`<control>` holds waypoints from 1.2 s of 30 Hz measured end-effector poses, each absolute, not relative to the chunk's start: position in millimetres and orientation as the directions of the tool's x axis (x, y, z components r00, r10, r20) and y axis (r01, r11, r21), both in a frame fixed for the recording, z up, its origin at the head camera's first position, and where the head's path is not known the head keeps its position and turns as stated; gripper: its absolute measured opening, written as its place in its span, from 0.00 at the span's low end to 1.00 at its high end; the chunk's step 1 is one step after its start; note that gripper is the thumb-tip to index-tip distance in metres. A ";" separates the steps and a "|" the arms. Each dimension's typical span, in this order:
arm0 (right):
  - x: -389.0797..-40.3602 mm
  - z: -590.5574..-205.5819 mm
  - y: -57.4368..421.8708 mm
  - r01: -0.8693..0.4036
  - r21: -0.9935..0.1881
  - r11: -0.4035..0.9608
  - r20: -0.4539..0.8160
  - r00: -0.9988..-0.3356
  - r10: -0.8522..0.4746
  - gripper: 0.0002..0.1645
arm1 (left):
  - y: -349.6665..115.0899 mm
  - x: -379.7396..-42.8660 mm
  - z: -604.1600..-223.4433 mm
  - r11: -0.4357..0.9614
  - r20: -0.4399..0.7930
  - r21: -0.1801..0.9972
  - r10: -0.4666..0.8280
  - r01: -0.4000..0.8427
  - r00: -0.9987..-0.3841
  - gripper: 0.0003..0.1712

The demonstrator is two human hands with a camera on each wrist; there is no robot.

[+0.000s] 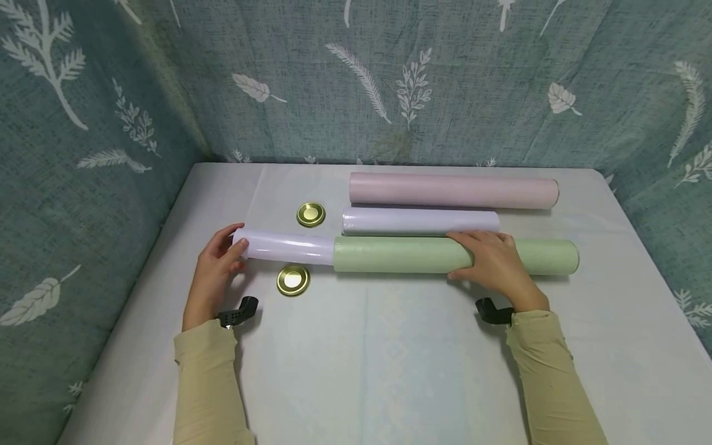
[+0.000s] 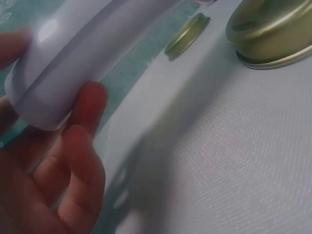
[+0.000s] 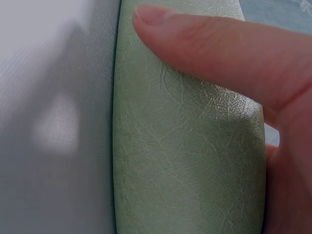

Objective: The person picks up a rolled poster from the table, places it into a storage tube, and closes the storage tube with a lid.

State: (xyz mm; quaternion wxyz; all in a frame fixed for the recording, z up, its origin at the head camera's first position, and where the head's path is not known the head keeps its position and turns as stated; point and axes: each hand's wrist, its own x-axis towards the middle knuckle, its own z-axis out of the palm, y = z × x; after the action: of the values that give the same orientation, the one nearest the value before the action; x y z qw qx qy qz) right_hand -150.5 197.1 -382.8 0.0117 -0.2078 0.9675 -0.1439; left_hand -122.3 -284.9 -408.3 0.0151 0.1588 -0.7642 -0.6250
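Sliding the lilac roll (image 1: 283, 247) along the mouth of the green tube (image 1: 400, 254) seemed to be your step, though whether inward or outward could not be told. The roll jutted from the tube's left end, its hidden part apparently inside. Your left hand (image 1: 218, 259) pinched the roll's outer end between thumb and fingers; your right hand (image 1: 492, 259) was clamped over the tube on the counter (image 1: 417, 371). The next move seemed to call for steadying the tube and keeping the roll in line with it. You had two lilac rolls, counting the second roll (image 1: 419, 221) just behind the green tube; two wider tubes, green and pink tube (image 1: 453, 190); and two gold lids, a far lid (image 1: 310, 214) and a near lid (image 1: 293, 280).
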 end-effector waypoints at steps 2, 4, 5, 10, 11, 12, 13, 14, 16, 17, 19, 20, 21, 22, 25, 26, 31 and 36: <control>-150.3 -382.4 197.2 -0.396 -0.288 0.872 0.034 -0.914 -0.404 0.50 | -284.7 -122.9 -409.0 0.179 -0.165 0.961 -0.232 -0.209 -0.959 0.32; -150.0 -381.8 197.2 -0.394 -0.290 0.872 0.033 -0.915 -0.402 0.50 | -283.8 -124.1 -410.0 0.183 -0.155 0.964 -0.210 -0.195 -0.965 0.32; -149.9 -381.6 197.2 -0.393 -0.288 0.873 0.032 -0.915 -0.402 0.50 | -283.1 -124.5 -410.4 0.181 -0.151 0.965 -0.201 -0.188 -0.968 0.32; -149.9 -381.5 197.4 -0.400 -0.270 0.876 0.034 -0.913 -0.406 0.50 | -278.0 -128.4 -412.5 0.178 -0.118 0.973 -0.162 -0.147 -0.980 0.31; -149.9 -381.5 197.6 -0.401 -0.268 0.876 0.036 -0.913 -0.407 0.50 | -276.8 -128.9 -412.5 0.173 -0.110 0.975 -0.156 -0.137 -0.982 0.31; -149.8 -381.5 197.8 -0.403 -0.266 0.876 0.037 -0.912 -0.408 0.50 | -276.1 -129.5 -412.9 0.170 -0.106 0.977 -0.151 -0.131 -0.983 0.31; -149.8 -381.6 198.1 -0.403 -0.266 0.875 0.038 -0.912 -0.409 0.50 | -275.6 -129.8 -413.1 0.169 -0.103 0.977 -0.147 -0.128 -0.984 0.31; -149.6 -381.6 198.4 -0.404 -0.266 0.875 0.036 -0.911 -0.410 0.49 | -275.1 -129.9 -413.1 0.169 -0.105 0.977 -0.143 -0.129 -0.984 0.31; -149.1 -381.2 198.8 -0.407 -0.271 0.872 0.035 -0.910 -0.414 0.49 | -274.5 -129.7 -413.2 0.166 -0.119 0.976 -0.140 -0.142 -0.983 0.32; -148.8 -381.2 199.2 -0.409 -0.271 0.871 0.032 -0.909 -0.417 0.49 | -274.4 -129.5 -412.9 0.168 -0.128 0.974 -0.136 -0.150 -0.982 0.32; -148.4 -380.9 199.6 -0.416 -0.275 0.867 0.028 -0.905 -0.425 0.48 | -273.9 -128.8 -411.5 0.176 -0.155 0.969 -0.127 -0.176 -0.980 0.32; -148.1 -380.7 199.8 -0.419 -0.277 0.865 0.026 -0.903 -0.430 0.48 | -273.4 -128.1 -410.2 0.178 -0.166 0.966 -0.115 -0.185 -0.979 0.32; -147.9 -380.7 200.1 -0.425 -0.279 0.861 0.025 -0.900 -0.435 0.48 | -273.0 -127.4 -408.9 0.182 -0.178 0.964 -0.104 -0.195 -0.978 0.33; -147.8 -380.8 200.7 -0.429 -0.281 0.859 0.023 -0.897 -0.441 0.47 | -272.0 -126.1 -406.4 0.184 -0.188 0.962 -0.096 -0.203 -0.977 0.33; -147.3 -381.4 201.8 -0.439 -0.287 0.851 0.015 -0.891 -0.455 0.46 | -268.8 -122.4 -399.1 0.200 -0.198 0.958 -0.063 -0.207 -0.978 0.33; -147.4 -381.5 202.1 -0.441 -0.290 0.849 0.012 -0.889 -0.458 0.46 | -267.5 -121.0 -396.5 0.203 -0.197 0.958 -0.057 -0.204 -0.979 0.33; -148.5 -381.5 202.2 -0.438 -0.288 0.852 0.004 -0.890 -0.456 0.46 | -262.1 -117.8 -388.8 0.228 -0.180 0.956 -0.042 -0.185 -0.983 0.33; -149.9 -381.0 200.9 -0.432 -0.283 0.856 0.012 -0.894 -0.447 0.46 | -260.2 -119.7 -391.1 0.245 -0.173 0.953 -0.046 -0.179 -0.984 0.33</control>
State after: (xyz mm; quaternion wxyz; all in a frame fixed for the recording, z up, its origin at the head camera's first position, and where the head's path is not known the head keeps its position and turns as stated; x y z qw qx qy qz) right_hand -149.9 200.9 -381.0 0.0271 -0.2283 0.9630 -0.1407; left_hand -119.7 -260.2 -391.1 -0.0545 0.0717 -0.7870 -0.6103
